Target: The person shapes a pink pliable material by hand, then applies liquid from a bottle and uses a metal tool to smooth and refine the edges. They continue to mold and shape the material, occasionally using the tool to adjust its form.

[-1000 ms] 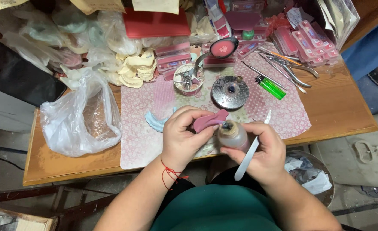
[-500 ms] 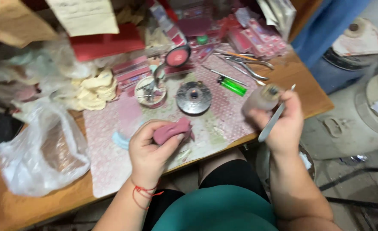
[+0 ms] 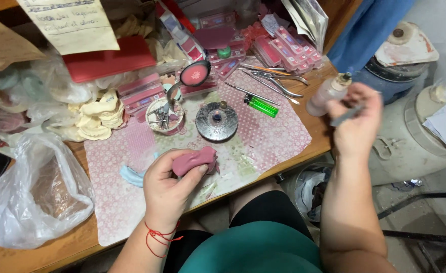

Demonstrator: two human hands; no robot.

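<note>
Left hand (image 3: 170,189) grips a pink wax lump (image 3: 195,161) over the bench (image 3: 56,247); right hand (image 3: 357,121) holds a small translucent plastic bottle (image 3: 326,95) and a grey tool at the far right.

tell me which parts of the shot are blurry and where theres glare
Head view: the right hand, raised beyond the table edge with a small bottle and a thin tool, is motion-smeared; the left hand holding the pink lump is sharp, as are the green lighter and round metal dish; soft glare on the clear plastic bag; lighting is even, shadows faint.
</note>
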